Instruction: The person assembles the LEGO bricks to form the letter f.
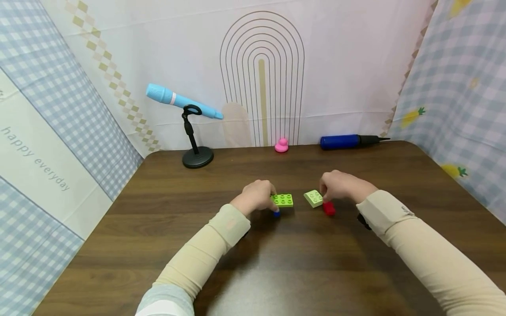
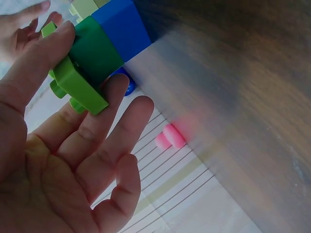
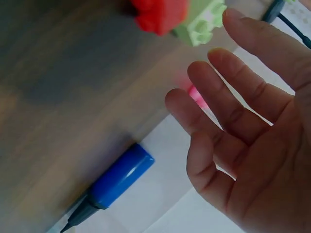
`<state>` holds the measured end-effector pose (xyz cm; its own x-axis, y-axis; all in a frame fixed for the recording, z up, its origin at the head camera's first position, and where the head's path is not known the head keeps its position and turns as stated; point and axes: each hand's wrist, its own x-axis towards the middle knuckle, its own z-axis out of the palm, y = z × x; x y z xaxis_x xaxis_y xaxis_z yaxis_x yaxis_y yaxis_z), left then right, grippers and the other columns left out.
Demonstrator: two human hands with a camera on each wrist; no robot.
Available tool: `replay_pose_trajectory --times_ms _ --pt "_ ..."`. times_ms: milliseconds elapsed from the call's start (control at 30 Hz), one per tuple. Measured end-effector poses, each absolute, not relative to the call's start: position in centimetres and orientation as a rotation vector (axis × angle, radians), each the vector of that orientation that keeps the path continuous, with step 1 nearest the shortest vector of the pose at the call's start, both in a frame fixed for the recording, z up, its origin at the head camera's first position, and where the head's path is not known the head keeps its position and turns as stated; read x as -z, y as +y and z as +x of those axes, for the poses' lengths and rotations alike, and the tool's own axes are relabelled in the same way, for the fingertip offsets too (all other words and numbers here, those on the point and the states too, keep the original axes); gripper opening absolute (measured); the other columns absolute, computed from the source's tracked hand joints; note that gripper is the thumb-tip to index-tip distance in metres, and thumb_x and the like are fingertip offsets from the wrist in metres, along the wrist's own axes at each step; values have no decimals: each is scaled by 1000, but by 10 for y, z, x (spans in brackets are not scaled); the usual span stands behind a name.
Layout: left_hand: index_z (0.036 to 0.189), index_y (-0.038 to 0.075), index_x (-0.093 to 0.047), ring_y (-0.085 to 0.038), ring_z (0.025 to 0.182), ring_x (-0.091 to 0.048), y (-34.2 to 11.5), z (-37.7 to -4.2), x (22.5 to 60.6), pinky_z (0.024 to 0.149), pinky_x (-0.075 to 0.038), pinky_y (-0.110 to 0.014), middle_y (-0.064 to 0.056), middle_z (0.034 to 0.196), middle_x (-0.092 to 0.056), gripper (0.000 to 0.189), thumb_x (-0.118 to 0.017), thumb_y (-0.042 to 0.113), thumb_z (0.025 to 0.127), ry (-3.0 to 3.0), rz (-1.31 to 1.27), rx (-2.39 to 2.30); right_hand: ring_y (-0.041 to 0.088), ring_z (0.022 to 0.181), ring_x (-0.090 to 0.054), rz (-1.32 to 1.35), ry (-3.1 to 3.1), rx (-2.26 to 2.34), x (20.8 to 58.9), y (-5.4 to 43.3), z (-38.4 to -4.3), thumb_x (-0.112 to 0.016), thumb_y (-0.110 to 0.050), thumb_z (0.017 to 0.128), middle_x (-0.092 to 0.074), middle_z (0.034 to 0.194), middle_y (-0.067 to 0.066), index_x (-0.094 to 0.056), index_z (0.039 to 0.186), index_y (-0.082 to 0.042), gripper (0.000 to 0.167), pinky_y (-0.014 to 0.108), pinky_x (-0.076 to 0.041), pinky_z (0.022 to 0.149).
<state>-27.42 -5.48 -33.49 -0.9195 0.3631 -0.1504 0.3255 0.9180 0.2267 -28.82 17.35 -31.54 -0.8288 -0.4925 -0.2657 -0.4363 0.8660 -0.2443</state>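
Note:
My left hand pinches a small stack of toy building bricks between thumb and fingertips. The stack has a bright green brick with studs on top, a dark green brick in the middle and a blue brick at the bottom. Over to the right, a pale green brick sits tilted against or over a red brick. My right hand is close beside these two; in the right wrist view its fingers are relaxed, with a gap between them and the bricks.
Along the back of the wooden table stand a black stand with a light blue microphone, a pink toy duck and a blue hand pump. A patterned cloth hangs behind.

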Motion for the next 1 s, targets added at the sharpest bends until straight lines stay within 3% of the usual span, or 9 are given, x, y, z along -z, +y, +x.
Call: replay_pose_trajectory --times_ms 300,567,1000 --pt "90 18 -67 -12 71 -50 -53 -274 334 56 -38 -29 8 76 -56 35 -76 36 62 2882 519 -283 18 72 -49 -649 2711 194 333 188 -284 -75 -18 64 -55 79 1 -62 85 -7 27 36 -41 61" --pt "91 17 -67 -12 72 -49 -51 -274 333 57 -39 -29 8 77 -56 34 -76 35 63 2870 517 -289 18 67 -46 -627 2697 213 343 191 -280 -74 -17 65 -51 75 1 -60 87 -8 28 33 -37 56" --pt "91 18 -67 -12 72 -49 -51 -275 334 57 -38 -29 8 76 -56 34 -76 35 63 2871 506 -297 16 62 -45 -811 2702 348 323 175 -272 -67 -6 66 -49 72 2 -53 87 -4 26 28 -38 55"
